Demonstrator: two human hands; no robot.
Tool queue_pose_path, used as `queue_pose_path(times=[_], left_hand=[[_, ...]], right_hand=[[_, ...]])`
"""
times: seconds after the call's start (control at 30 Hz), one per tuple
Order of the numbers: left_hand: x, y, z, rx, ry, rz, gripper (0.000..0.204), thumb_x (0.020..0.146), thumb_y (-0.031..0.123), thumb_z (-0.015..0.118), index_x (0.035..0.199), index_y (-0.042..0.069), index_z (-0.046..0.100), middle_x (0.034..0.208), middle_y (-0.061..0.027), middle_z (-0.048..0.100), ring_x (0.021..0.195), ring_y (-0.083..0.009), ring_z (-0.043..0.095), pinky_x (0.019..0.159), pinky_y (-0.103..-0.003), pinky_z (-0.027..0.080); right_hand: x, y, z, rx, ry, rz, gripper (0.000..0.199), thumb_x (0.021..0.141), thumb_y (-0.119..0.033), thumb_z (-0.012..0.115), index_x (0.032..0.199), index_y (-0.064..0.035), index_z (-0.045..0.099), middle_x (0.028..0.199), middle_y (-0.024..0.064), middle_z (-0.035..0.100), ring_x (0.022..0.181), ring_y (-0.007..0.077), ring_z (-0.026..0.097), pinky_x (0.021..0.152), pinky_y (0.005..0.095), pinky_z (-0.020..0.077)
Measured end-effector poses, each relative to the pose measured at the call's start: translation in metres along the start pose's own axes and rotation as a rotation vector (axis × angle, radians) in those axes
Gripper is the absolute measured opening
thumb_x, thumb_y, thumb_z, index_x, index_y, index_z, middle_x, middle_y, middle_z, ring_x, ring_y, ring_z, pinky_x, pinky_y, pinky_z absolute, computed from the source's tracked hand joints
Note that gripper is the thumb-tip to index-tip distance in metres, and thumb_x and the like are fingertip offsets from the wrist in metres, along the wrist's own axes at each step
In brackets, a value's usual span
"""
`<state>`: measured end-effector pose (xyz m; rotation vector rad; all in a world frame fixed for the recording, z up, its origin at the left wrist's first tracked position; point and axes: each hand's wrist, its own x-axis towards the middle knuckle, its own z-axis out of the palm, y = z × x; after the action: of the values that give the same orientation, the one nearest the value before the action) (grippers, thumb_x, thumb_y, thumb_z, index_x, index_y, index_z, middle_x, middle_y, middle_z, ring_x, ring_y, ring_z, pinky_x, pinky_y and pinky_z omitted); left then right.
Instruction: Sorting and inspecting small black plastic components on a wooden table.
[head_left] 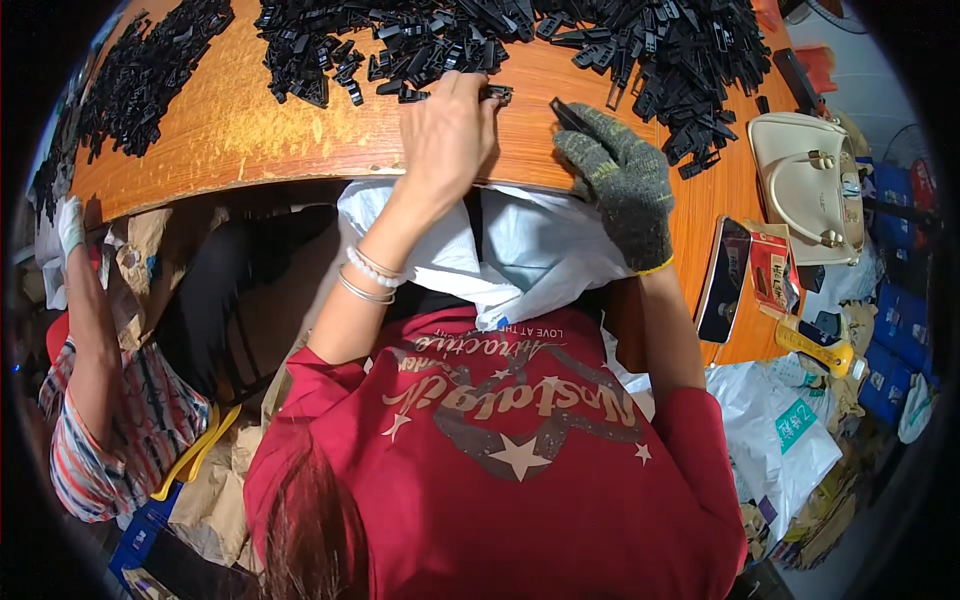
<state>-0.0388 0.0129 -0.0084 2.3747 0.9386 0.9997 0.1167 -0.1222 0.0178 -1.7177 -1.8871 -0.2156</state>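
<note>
Long hair and a red shirt are seen nearest the camera. Beyond the shirt, a white sheet is spread over the lap at the near edge of the table, probably so that clothing is shielded. At the far side, black pieces are gathered in a left heap, a middle heap and a right heap, presumably placed within easy reach.

The bare left hand is rested by the near edge of the middle heap, fingers drawn in at a small piece; whether it is pinched or merely touched cannot be told. By the gloved right hand, a black part is held between thumb and fingers, its end pointed far-left. A glove is likely worn for grip or protection. At right, a phone and handbag are set aside, apparently out of the hands' way.
</note>
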Motion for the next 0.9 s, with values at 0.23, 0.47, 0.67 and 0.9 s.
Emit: queue_pose_path(times=[0.23, 0.47, 0.67, 0.9], left_hand=[[-0.005, 0.001, -0.001, -0.258, -0.142, -0.006, 0.011, 0.079, 0.007, 0.067, 0.085, 0.0, 0.062, 0.086, -0.0141, 0.057, 0.075, -0.0328, 0.061, 0.065, -0.041, 0.049], [-0.014, -0.005, 0.002, -0.478, -0.19, 0.058, 0.011, 0.078, -0.001, 0.064, 0.087, -0.002, 0.058, 0.082, -0.0147, 0.06, 0.076, -0.0329, 0.062, 0.067, -0.038, 0.049], [-0.014, -0.006, 0.004, -0.46, -0.187, 0.098, 0.017, 0.079, 0.0, 0.064, 0.093, 0.0, 0.056, 0.081, -0.0148, 0.063, 0.074, -0.034, 0.062, 0.065, -0.039, 0.049], [-0.016, -0.006, 0.006, -0.492, -0.174, 0.075, 0.021, 0.079, -0.005, 0.066, 0.096, -0.001, 0.054, 0.08, -0.0107, 0.059, 0.063, -0.0189, 0.06, 0.057, -0.029, 0.046]], right_hand=[[-0.001, 0.013, -0.002, -0.058, -0.057, -0.061, 0.027, 0.076, -0.01, 0.064, 0.102, -0.0129, 0.072, 0.111, 0.0094, 0.067, 0.094, 0.0264, 0.066, 0.076, 0.0358, 0.0537], [0.005, 0.014, -0.001, -0.079, -0.239, -0.071, 0.026, 0.081, -0.023, 0.063, 0.104, -0.0136, 0.07, 0.105, 0.0078, 0.067, 0.091, 0.0256, 0.065, 0.075, 0.0374, 0.0524], [0.027, 0.015, -0.008, -0.151, -0.358, -0.133, 0.025, 0.083, -0.027, 0.062, 0.102, -0.0135, 0.069, 0.098, 0.0078, 0.068, 0.085, 0.0276, 0.065, 0.071, 0.0396, 0.0519], [0.065, -0.002, -0.016, -0.278, -0.52, -0.221, 0.019, 0.08, -0.026, 0.062, 0.091, -0.0108, 0.066, 0.081, 0.01, 0.066, 0.072, 0.0288, 0.064, 0.06, 0.0412, 0.0498]])
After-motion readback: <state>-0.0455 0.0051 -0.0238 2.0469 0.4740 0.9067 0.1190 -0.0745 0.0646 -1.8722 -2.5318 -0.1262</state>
